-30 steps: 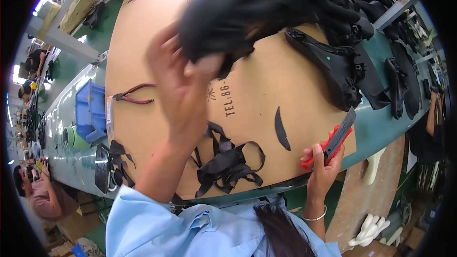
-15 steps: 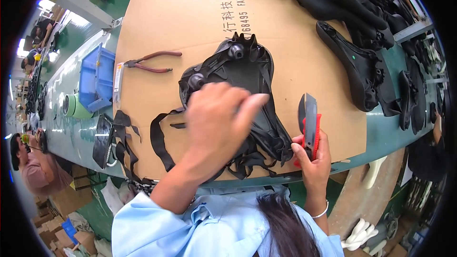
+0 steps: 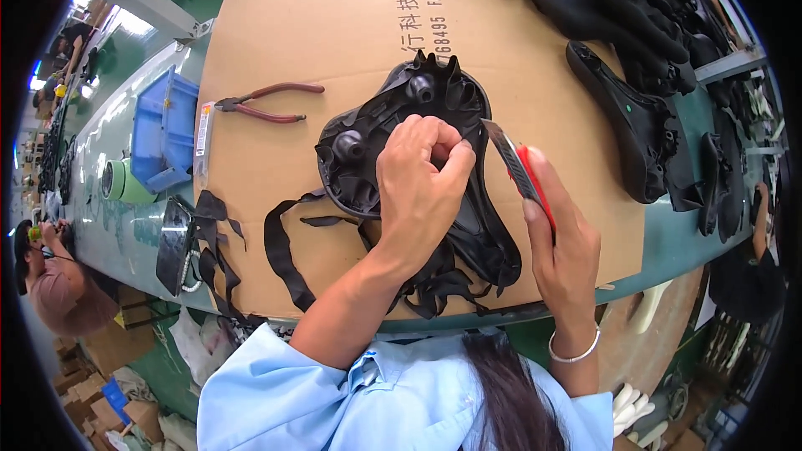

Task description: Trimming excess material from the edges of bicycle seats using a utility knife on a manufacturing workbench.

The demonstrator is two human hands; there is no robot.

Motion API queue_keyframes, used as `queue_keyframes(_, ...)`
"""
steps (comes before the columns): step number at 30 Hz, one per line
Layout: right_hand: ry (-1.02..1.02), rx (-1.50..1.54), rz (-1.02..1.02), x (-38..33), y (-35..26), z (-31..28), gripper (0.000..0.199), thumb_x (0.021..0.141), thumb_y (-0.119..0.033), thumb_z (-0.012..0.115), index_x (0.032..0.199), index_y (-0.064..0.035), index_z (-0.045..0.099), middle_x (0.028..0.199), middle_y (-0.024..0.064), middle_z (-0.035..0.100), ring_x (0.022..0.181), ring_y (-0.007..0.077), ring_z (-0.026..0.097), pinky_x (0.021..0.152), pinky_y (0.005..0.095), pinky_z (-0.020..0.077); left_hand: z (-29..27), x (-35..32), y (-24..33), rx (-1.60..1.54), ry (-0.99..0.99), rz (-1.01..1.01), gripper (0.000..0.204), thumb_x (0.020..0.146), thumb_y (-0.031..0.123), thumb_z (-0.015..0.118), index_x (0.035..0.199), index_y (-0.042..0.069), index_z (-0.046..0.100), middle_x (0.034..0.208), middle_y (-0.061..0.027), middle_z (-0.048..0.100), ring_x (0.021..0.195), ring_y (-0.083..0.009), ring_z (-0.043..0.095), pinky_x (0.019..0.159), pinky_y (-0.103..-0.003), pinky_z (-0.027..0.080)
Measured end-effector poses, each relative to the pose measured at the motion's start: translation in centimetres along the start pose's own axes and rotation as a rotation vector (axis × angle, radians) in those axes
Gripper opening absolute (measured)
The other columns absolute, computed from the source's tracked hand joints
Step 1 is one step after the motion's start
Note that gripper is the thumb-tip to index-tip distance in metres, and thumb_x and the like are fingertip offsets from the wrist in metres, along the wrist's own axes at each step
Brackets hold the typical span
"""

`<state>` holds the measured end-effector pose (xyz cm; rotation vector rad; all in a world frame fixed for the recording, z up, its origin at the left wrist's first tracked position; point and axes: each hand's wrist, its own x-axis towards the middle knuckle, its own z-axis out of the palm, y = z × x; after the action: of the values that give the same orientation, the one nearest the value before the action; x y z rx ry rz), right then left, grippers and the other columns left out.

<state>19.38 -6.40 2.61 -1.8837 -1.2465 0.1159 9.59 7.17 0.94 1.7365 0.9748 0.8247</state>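
One black seat (image 3: 380, 124) lies hollow side up on the cardboard (image 3: 539, 54); your left hand (image 3: 422, 188) presses its fingers together near the edge, any catch hidden, while your right hand (image 3: 566, 252) grips the red knife (image 3: 530, 177). Trimming seems in hand; the next cut calls for a taut edge, fingers clear

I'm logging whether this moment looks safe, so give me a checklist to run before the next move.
1. Utility knife gripped in right hand: ok.
2. Blade apart from left hand: ok, a gap shows, though the blade's tip is near the fingers.
3. Left fingertips firmly gripping the black shell: cannot tell.
4. Pliers clear of the shell: ok, lying left of it on the cardboard.
5. Loose black strips cleared away: not ok.
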Motion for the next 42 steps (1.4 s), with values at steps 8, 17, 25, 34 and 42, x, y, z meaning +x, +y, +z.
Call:
queue_keyframes(8, -0.284, -0.054, 0.037, -0.5, -0.8, -0.5, 0.053, 0.086, -0.002, 0.060, 0.136, -0.0199, 0.053, 0.071, 0.0127, 0.060, 0.051, 0.0229, 0.051, 0.052, 0.0342, 0.0429, -0.9, -0.2, -0.7, -0.278, 0.005, -0.123, 0.012, 0.074, 0.003, 0.063, 0.070, 0.001, 0.052, 0.066, -0.0005, 0.049, 0.058, -0.0096, 0.046, 0.054, -0.026, 0.038)
queue_keyframes(17, -0.614, 0.097, 0.346, -3.2, -2.3, -5.4, 0.049, 0.085, 0.001, 0.060, 0.133, -0.0109, 0.054, 0.082, 0.0152, 0.065, 0.056, 0.0228, 0.056, 0.057, 0.0307, 0.0471, -2.7, 0.6, -1.5, -1.243, -0.259, -0.140, 0.002, 0.083, 0.003, 0.064, 0.083, 0.003, 0.062, 0.083, -0.0003, 0.061, 0.081, -0.0066, 0.056, 0.078, -0.022, 0.044)
queue_keyframes(25, 0.047, 0.283, 0.643, -9.6, -2.2, -4.1, 0.047, 0.095, -0.010, 0.052, 0.141, -0.0083, 0.043, 0.094, 0.0081, 0.068, 0.057, 0.0056, 0.050, 0.050, 0.0203, 0.0440, -5.2, -0.9, 0.8, -0.039, -0.801, 0.663, 0.013, 0.076, 0.017, 0.074, 0.083, 0.007, 0.069, 0.083, -0.0049, 0.062, 0.078, -0.0183, 0.059, 0.073, -0.031, 0.042)
queue_keyframes(34, -0.188, -0.110, 0.035, -7.6, -2.5, -2.7, 0.056, 0.077, 0.009, 0.061, 0.129, -0.0112, 0.060, 0.069, 0.0091, 0.056, 0.054, 0.0173, 0.053, 0.051, 0.0300, 0.0427, -5.8, 2.1, -1.3, 0.336, -0.801, 0.712, 0.009, 0.077, 0.012, 0.065, 0.078, 0.004, 0.067, 0.079, -0.0077, 0.061, 0.076, -0.0278, 0.059, 0.067, -0.037, 0.048)
queue_keyframes(42, -0.384, -0.575, -0.182, -4.5, -3.5, -2.8, 0.062, 0.074, 0.003, 0.062, 0.129, -0.0239, 0.060, 0.067, 0.0058, 0.049, 0.056, 0.0196, 0.050, 0.051, 0.0325, 0.0410, -5.3, 2.5, -1.5, 0.358, -0.792, 0.675, 0.009, 0.077, 0.011, 0.062, 0.077, 0.003, 0.065, 0.077, -0.0087, 0.061, 0.073, -0.0292, 0.061, 0.065, -0.039, 0.048)
